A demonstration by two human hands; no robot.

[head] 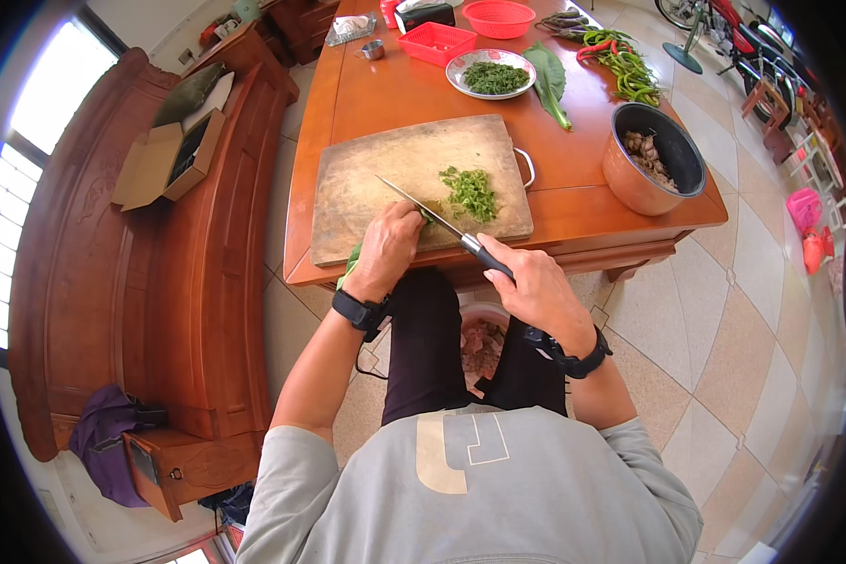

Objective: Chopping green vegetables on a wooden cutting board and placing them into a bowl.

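Note:
My right hand (536, 285) grips the dark handle of a kitchen knife (423, 206), whose blade slants up and left over a wooden cutting board (366, 169). At the board's near edge, my left hand (393, 236) holds a bunch of green leaves (353, 259); part of it hangs below the hand and most is hidden by the fingers. The blade lies close beside the left fingertips; whether it touches the leaves cannot be told. Right of the blade sits a small heap of chopped greens (471, 194) on the board.
Behind the board stand a patterned plate (453, 79) of chopped greens, a large leaf (550, 74), a red basket (437, 44) and green and red peppers (631, 70). A pot (634, 176) with garlic stands at the right corner. A tub (483, 345) is between the legs.

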